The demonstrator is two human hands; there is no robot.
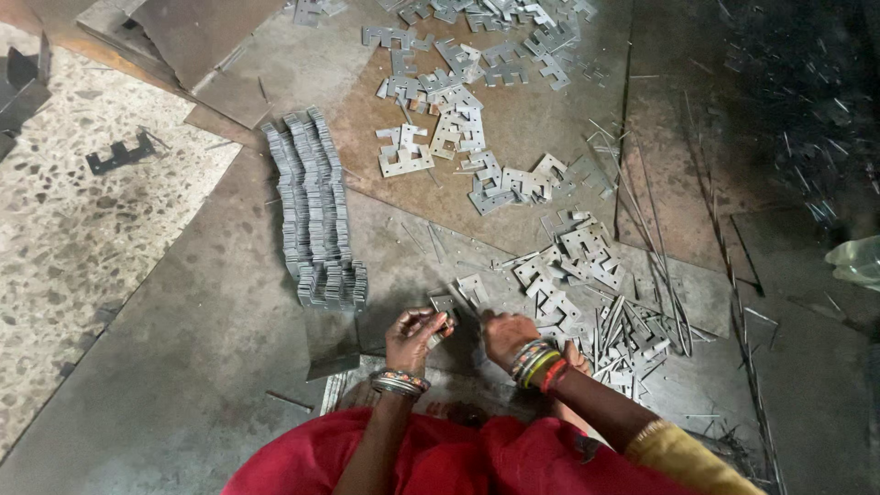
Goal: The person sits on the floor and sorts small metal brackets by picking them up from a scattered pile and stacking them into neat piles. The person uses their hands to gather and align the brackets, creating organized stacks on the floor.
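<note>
Since it is thin, stiff and light, with sharp stamped edges, the notched metal plate (444,306) is pinched by its rim in the left hand (412,337), low over the floor (183,367). The right hand (507,335) is curled, knuckles up, just beside it; whether anything is gripped cannot be told.

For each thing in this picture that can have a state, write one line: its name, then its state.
left hand: closed on a small metal plate
right hand: knuckles up, resting on the floor sheet
stacked plates: packed on edge in long rows
loose plates: scattered flat
metal strips: lying loose
</note>
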